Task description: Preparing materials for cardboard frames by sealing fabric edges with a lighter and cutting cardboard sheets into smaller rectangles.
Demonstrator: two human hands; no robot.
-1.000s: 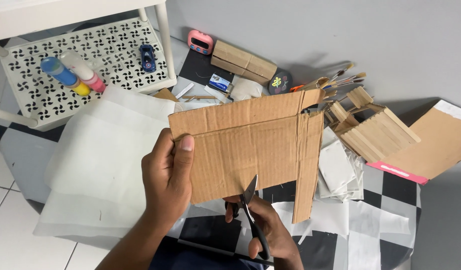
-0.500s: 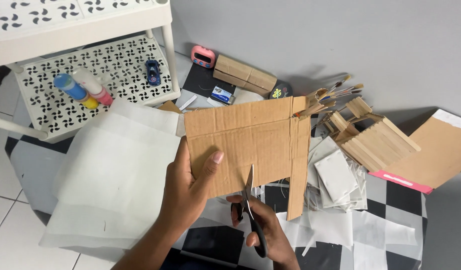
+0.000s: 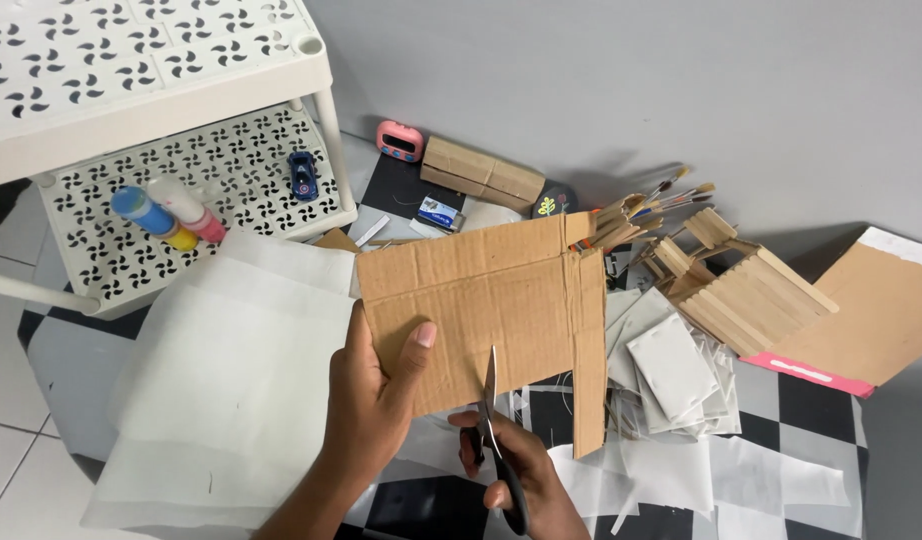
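Above a checkered floor strewn with white paper sheets point(image 3: 231, 390): a brown cardboard sheet point(image 3: 491, 300) pinched along its lower left edge by the left hand point(image 3: 376, 410), thumb on the face, fingers behind, forearm rising from the bottom of the frame. Just right of that hand, the right hand point(image 3: 521, 480) closed through the handles of black scissors point(image 3: 496, 440), blades pointing up and set into the cardboard's lower edge. Beyond the hands, a pink timer point(image 3: 399, 140), a small cardboard box point(image 3: 481, 170) and paintbrushes point(image 3: 671, 195) by the grey wall. Far left of the left hand, a white perforated rack point(image 3: 231, 150) with paint bottles point(image 3: 171, 215) and a blue toy car point(image 3: 303, 175). Right of the scissors, a craft-stick model point(image 3: 741, 290).
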